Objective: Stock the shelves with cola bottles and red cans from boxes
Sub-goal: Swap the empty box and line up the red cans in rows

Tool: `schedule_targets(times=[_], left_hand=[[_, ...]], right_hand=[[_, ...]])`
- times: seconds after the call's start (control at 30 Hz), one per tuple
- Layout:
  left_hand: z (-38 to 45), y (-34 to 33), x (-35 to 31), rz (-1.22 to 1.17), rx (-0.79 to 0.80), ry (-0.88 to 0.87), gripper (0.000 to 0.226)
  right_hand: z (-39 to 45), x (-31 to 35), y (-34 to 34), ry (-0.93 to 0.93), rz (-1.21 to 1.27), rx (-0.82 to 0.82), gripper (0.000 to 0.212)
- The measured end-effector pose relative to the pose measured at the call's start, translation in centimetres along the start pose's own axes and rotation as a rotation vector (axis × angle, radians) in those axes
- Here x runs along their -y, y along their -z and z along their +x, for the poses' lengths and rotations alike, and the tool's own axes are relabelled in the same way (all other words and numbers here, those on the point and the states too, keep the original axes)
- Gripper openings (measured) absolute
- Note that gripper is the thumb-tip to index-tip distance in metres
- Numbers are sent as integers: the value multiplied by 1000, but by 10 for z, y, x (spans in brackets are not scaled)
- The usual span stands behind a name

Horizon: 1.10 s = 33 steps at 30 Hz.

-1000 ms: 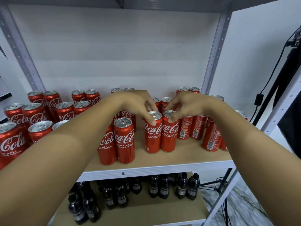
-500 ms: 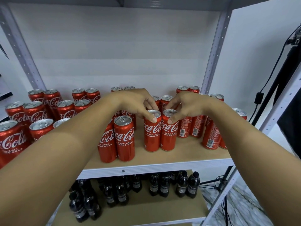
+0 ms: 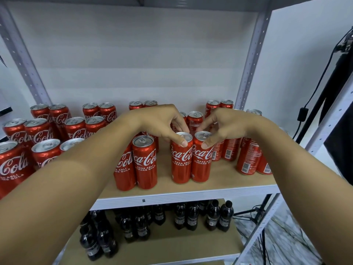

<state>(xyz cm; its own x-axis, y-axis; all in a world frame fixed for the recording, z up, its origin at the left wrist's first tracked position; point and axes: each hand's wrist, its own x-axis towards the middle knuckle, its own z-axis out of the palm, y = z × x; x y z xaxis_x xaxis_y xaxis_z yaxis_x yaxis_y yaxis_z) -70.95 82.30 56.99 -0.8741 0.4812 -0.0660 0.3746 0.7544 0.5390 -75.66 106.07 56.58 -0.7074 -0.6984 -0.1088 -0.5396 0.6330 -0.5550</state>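
On the metal shelving unit (image 3: 250, 60), the upper wooden shelf (image 3: 225, 180) carries the red cans, all upright and mostly set in pairs: a big bunch on the left (image 3: 38, 134), more pairs along the back wall, and a few on the right turned so the barcode side faces out (image 3: 246, 159). One shelf down, the lower shelf (image 3: 172, 251) has the cola bottles (image 3: 191, 217), dark with black caps, standing in loose clusters, one batch at the left front and another toward the middle and right.

Near the front edge there's a pair of cans (image 3: 137, 165) partly behind the left forearm, and just to the right of it two more cans standing side by side and touching. The left hand (image 3: 160, 123) comes over the top of the left can (image 3: 180, 159), fingers curled round the rim and thumb pressed on the front edge, so that grip is closed on it. The right hand (image 3: 223, 125) does the mirror image on the right can (image 3: 201, 159), thumb on the near rim, fingers curled over the back. Both cans sit flat on the shelf, logos facing out.

Off to the right, a black stand with a cable (image 3: 313, 92).
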Motion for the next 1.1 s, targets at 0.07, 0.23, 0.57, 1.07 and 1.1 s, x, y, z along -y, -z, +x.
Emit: schedule_targets(times=[0.07,0.23,0.57,1.07,1.1], left_hand=[[0,-2,-1,-18,1,-6,34],[0,-5,-4,-51,16,-24,35],[-1,-8,-1,-109,20,-16,36],[2,-2,-6,-122,71,22,46],[3,-1,-5,-135,58,22,49]], right_hand=[[-4,0,0,10,-12,3,40],[-9,3,1,9,-25,15,38],[-15,3,1,24,-7,37,37],[-10,1,2,-10,32,76,49],[-9,1,3,-6,44,61,52]])
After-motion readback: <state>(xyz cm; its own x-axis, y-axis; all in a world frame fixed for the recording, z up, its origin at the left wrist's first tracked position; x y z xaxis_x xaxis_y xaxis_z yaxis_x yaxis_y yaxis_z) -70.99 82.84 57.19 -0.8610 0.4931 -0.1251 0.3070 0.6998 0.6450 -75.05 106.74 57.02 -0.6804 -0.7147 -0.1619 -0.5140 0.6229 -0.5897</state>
